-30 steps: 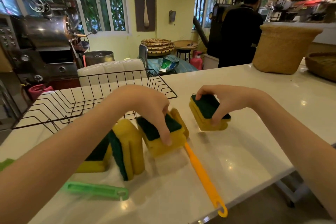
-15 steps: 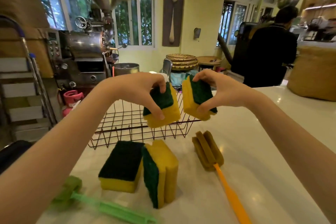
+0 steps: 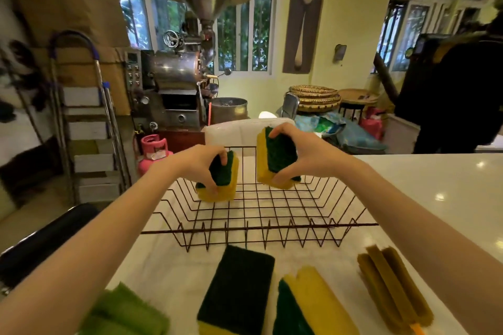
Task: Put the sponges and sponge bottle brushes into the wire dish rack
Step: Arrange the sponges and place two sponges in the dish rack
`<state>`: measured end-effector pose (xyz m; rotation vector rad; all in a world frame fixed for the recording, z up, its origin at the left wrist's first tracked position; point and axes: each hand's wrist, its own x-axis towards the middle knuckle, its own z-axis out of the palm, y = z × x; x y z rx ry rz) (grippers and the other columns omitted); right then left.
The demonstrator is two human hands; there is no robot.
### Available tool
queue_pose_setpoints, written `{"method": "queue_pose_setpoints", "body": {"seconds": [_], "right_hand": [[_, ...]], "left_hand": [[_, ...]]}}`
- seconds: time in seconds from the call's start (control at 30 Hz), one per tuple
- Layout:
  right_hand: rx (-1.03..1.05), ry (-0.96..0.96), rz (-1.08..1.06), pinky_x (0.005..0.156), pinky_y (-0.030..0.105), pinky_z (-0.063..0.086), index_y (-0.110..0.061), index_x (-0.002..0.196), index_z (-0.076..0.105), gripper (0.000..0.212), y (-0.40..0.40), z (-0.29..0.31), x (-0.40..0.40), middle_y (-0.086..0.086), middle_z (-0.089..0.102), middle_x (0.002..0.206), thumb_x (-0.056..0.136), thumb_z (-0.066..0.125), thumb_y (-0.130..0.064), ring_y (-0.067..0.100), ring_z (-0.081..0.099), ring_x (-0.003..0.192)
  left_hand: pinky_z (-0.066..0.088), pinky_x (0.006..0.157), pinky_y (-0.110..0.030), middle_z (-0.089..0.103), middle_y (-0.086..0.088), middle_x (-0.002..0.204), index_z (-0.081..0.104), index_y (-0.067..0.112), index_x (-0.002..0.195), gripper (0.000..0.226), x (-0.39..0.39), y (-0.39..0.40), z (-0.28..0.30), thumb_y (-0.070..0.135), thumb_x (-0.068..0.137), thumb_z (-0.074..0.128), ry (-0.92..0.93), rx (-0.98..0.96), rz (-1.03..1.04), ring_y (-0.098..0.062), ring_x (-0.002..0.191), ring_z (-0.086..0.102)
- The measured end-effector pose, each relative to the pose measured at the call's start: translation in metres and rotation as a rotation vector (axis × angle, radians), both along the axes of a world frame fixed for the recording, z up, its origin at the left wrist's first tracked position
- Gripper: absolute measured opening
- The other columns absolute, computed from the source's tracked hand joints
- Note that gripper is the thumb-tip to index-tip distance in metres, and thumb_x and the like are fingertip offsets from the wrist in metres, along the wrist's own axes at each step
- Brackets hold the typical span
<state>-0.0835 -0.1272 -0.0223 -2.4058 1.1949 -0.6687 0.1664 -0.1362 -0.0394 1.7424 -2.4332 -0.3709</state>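
Note:
A dark wire dish rack (image 3: 261,215) stands on the white counter. Over its far left part, my left hand (image 3: 200,164) grips a yellow-and-green sponge (image 3: 223,185) held low, near the rack's floor. My right hand (image 3: 302,155) holds a second yellow-and-green sponge (image 3: 275,160) upright, above the rack's far side. In front of the rack lie two more sponges, one flat with its green side up (image 3: 236,291), one on its edge (image 3: 313,304). The olive head of the orange-handled bottle brush (image 3: 392,285) lies at the right, the green brush head (image 3: 125,313) at the bottom left.
The white counter (image 3: 435,187) stretches right. Behind it are a cream chair back (image 3: 239,130), a pink gas cylinder (image 3: 152,149), a steel roasting machine (image 3: 177,84), a step ladder (image 3: 87,128) and stacked woven trays (image 3: 315,98). A person in dark clothes (image 3: 457,95) stands at the far right.
Both hands lifted a sponge each off the counter and carried them forward over the rack. The left sponge has dropped low into it. The camera moved closer to the rack.

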Motion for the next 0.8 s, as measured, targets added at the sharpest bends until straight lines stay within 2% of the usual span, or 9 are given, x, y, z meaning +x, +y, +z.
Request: {"method": "queue_pose_setpoints", "body": {"seconds": [0.13, 0.3, 0.4, 0.53, 0.8], "right_hand": [[0.047, 0.091, 0.029, 0.07, 0.02, 0.045, -0.031, 0.123, 0.034, 0.078, -0.028, -0.011, 0.028, -0.005, 0.038, 0.117, 0.061, 0.08, -0.027, 0.016, 0.042, 0.105], [0.109, 0.272, 0.083, 0.081, 0.03, 0.047, -0.024, 0.124, 0.037, 0.075, -0.056, -0.029, 0.057, 0.004, 0.045, 0.127, 0.063, 0.08, -0.026, 0.018, 0.043, 0.108], [0.128, 0.347, 0.105, 0.079, 0.029, 0.045, -0.023, 0.122, 0.039, 0.073, -0.065, -0.036, 0.071, 0.006, 0.048, 0.123, 0.062, 0.08, -0.027, 0.019, 0.045, 0.105], [0.161, 0.439, 0.113, 0.076, 0.027, 0.043, -0.02, 0.124, 0.038, 0.074, -0.072, -0.041, 0.084, 0.007, 0.049, 0.122, 0.063, 0.079, -0.029, 0.017, 0.044, 0.099], [0.192, 0.518, 0.112, 0.081, 0.031, 0.046, -0.018, 0.125, 0.038, 0.075, -0.075, -0.045, 0.096, 0.007, 0.05, 0.123, 0.064, 0.078, -0.033, 0.019, 0.045, 0.1]], "left_hand": [[0.036, 0.057, -0.02, 0.046, -0.001, 0.106, 0.042, 0.028, 0.093, 0.05, 0.011, -0.017, -0.016, 0.016, 0.061, 0.078, -0.051, 0.05, 0.02, -0.019, 0.092, 0.045], [0.036, 0.057, -0.02, 0.045, -0.001, 0.105, 0.043, 0.023, 0.103, 0.05, 0.017, -0.028, -0.02, 0.017, 0.065, 0.075, -0.119, 0.148, 0.008, -0.018, 0.091, 0.045], [0.037, 0.059, -0.021, 0.044, 0.0, 0.102, 0.042, 0.021, 0.104, 0.05, 0.016, -0.03, -0.021, 0.019, 0.066, 0.074, -0.142, 0.167, 0.002, -0.018, 0.09, 0.045], [0.037, 0.069, -0.027, 0.043, 0.001, 0.103, 0.041, 0.021, 0.101, 0.049, 0.012, -0.032, -0.024, 0.021, 0.066, 0.075, -0.169, 0.167, -0.013, -0.019, 0.092, 0.044], [0.038, 0.069, -0.028, 0.045, -0.001, 0.104, 0.042, 0.02, 0.101, 0.047, 0.011, -0.033, -0.026, 0.021, 0.067, 0.074, -0.178, 0.168, -0.024, -0.02, 0.093, 0.045]]}}
